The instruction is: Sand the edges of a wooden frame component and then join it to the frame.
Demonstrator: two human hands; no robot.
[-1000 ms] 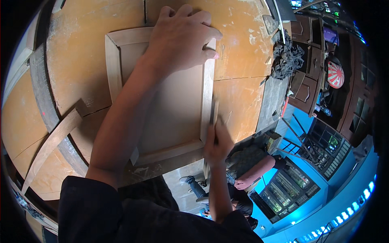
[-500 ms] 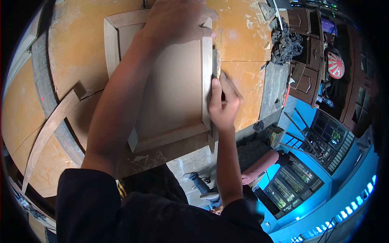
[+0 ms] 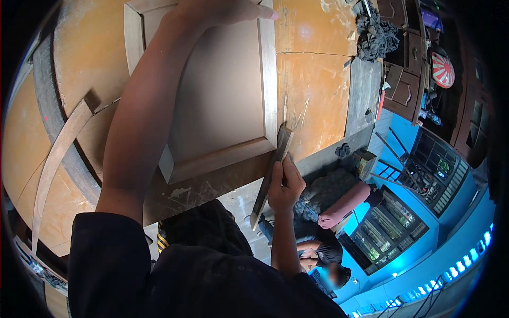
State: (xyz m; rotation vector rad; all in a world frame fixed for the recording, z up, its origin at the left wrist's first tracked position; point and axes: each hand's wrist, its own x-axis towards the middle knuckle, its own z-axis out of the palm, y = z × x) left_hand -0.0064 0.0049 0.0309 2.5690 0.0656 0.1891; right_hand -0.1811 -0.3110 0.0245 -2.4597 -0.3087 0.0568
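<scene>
A pale wooden framed panel [image 3: 222,90], like a cabinet door, lies flat on the workbench. My left hand [image 3: 225,9] rests across its far end, with fingertips at the right rail. The upper edge of the view cuts off part of that hand. Close to the panel's near right corner, my right hand [image 3: 287,184] is closed around a long, thin, flat strip [image 3: 269,180] with a dark face and a lighter edge. The strip slants, its far end beside the panel's corner and its near end past the bench edge. Whether it touches the panel, I cannot tell.
The orange-brown workbench [image 3: 313,100] has a worn, scratched top. A curved wooden piece [image 3: 58,153] lies on the left. Crumpled dark cloth [image 3: 374,37] sits at the far right. Beyond the bench, a person [image 3: 323,244] sits near blue walls, and dark wooden cabinets [image 3: 405,87] stand to the right.
My right hand has drawn the strip toward me along the panel's right edge, and the strip has turned aslant. My left hand stays at the far end, higher in the view.
</scene>
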